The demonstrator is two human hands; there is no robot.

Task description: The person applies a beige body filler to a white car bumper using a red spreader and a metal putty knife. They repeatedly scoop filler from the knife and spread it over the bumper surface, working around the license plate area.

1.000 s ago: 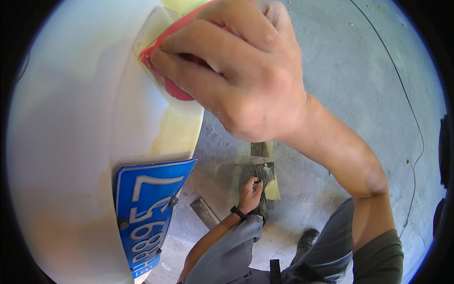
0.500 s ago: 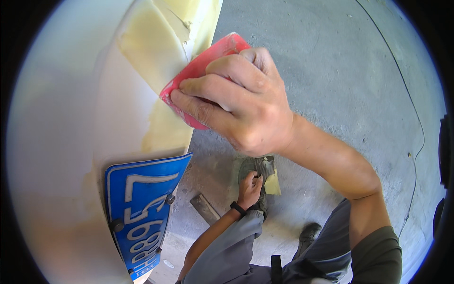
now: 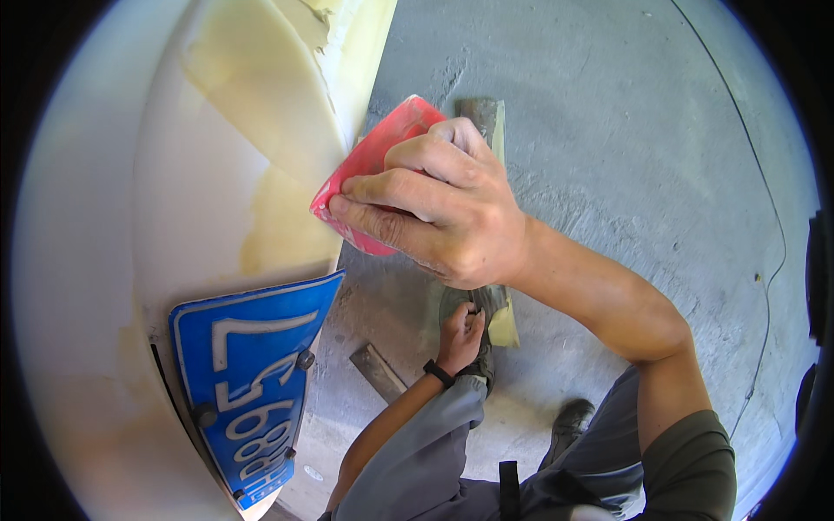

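My right hand (image 3: 443,200) grips a flat red spreader (image 3: 365,165) smeared with pale residue, fingers along its near face. The spreader's left edge is at the rim of the white car panel (image 3: 204,165), just below a patch of pale yellow putty (image 3: 269,95); whether it touches cannot be told. Lower down, by my shoe, my left hand (image 3: 460,337) is closed around a long dark putty board (image 3: 478,110) with yellow putty (image 3: 502,326) along its edge. My right hand and the spreader cover the board's middle.
A blue licence plate (image 3: 204,347) is fixed to the panel at lower left with dark bolts. A flat bar (image 3: 379,373) lies on the grey concrete floor (image 3: 599,130) left of my shoes. One thin dark cable (image 3: 754,174) runs along the floor at the right.
The red spreader has moved down and slightly right, off the putty patch. More of the putty board shows behind it. The panel and plate sit slightly further left in view.
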